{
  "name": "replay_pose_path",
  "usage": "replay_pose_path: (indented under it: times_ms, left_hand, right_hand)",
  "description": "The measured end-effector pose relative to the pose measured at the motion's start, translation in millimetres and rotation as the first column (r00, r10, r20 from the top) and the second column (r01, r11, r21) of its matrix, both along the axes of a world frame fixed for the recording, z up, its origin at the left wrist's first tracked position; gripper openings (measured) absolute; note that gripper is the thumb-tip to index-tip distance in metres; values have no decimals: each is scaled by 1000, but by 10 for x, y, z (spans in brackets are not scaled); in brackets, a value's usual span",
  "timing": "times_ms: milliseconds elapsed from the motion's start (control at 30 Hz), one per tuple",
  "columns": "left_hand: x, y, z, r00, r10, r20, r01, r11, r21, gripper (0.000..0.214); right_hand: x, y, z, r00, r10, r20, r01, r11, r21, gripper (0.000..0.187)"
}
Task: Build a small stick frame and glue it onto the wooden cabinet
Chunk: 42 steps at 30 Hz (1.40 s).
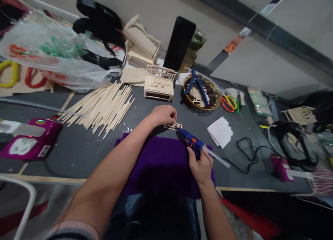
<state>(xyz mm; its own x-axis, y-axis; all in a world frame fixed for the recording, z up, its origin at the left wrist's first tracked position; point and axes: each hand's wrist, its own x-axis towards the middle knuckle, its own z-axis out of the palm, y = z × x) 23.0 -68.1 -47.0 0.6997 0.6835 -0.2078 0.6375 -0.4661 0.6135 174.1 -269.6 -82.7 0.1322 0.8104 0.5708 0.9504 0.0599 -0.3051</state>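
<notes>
My left hand [163,115] is closed around a small wooden lattice piece [173,126], pinning it down just past the purple cloth [161,163]. My right hand [201,166] grips a blue hot glue gun [189,140] by its handle. The gun's nozzle touches the right end of the wooden piece. A clear glue stick juts out of the gun's back toward the right.
A pile of thin wooden sticks [104,106] lies to the left. A small wooden bench model [159,83] stands behind, next to a wire basket [199,92] with blue pliers. Folded white paper [220,131], a black cable [247,153], scissors [229,103] and a magenta box [31,139] lie around.
</notes>
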Motion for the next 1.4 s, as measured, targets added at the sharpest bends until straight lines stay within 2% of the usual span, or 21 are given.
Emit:
replay_pose_path:
  times_ms: [500, 833, 1400]
  left_hand:
    - [-41, 29, 6, 999, 13, 50, -7, 994, -110, 16]
    - [-43, 59, -46, 999, 0, 53, 4, 997, -80, 18]
    - [-21, 7, -4, 999, 28, 26, -26, 997, -77, 19]
  right_hand:
    - [9, -11, -14, 1000, -2, 5, 2, 1000, 15, 23]
    - [-45, 40, 40, 1000, -12, -26, 11, 1000, -12, 23]
    - [-75, 56, 37, 1000, 17, -14, -17, 1000, -18, 23]
